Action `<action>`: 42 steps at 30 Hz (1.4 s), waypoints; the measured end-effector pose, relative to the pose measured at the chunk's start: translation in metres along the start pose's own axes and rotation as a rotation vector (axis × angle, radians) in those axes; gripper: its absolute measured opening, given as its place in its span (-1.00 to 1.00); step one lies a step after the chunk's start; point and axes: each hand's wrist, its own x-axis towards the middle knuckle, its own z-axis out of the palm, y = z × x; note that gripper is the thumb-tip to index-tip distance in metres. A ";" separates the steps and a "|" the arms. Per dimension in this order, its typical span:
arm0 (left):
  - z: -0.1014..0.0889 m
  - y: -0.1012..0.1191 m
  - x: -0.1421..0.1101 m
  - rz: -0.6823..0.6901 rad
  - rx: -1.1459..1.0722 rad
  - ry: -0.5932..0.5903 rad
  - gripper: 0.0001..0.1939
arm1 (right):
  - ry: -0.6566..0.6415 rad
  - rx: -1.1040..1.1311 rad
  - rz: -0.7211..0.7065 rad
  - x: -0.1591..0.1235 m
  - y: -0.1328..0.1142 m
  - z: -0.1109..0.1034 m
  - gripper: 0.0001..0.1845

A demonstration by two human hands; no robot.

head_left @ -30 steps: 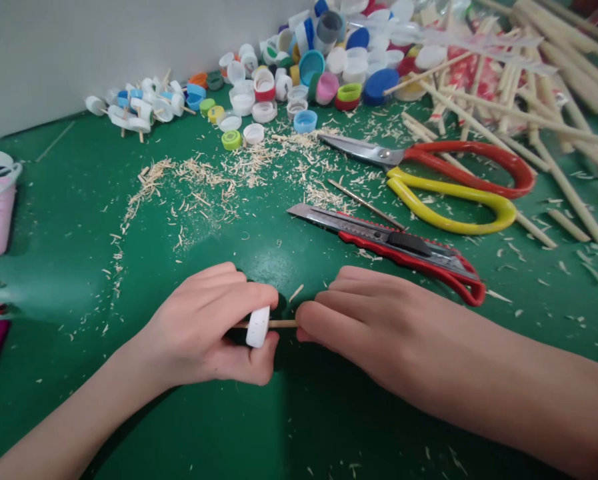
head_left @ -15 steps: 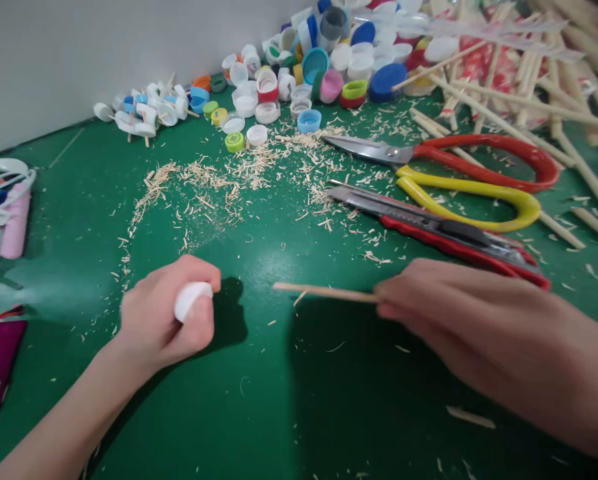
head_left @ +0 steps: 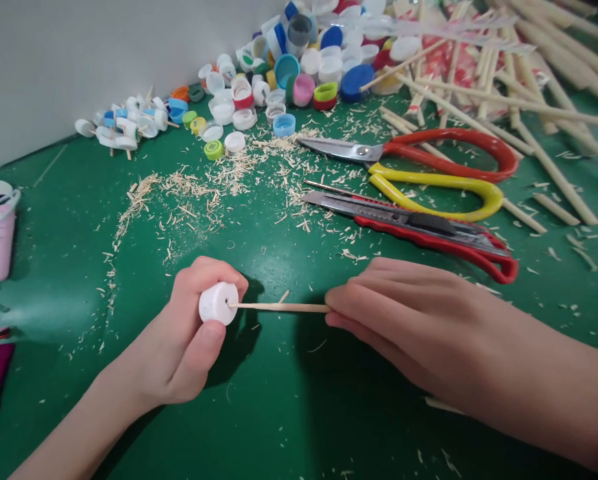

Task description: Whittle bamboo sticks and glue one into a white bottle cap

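White bottle cap (head_left: 219,303) sits gripped in the left hand (head_left: 191,337); the right hand (head_left: 403,320) pinches a thin wooden stick (head_left: 279,307), its tip meeting the cap's centre. Just beyond the right hand lie a red utility knife (head_left: 419,227) and scissors (head_left: 429,163).

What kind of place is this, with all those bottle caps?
Probably a craft table: a green work surface strewn with pale wood shavings, a heap of coloured plastic bottle caps, thin wooden sticks, and red-and-yellow-handled scissors.
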 end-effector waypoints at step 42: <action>0.000 0.028 0.017 0.107 0.246 -0.056 -0.74 | -0.031 -0.065 -0.042 0.002 0.000 0.005 -0.62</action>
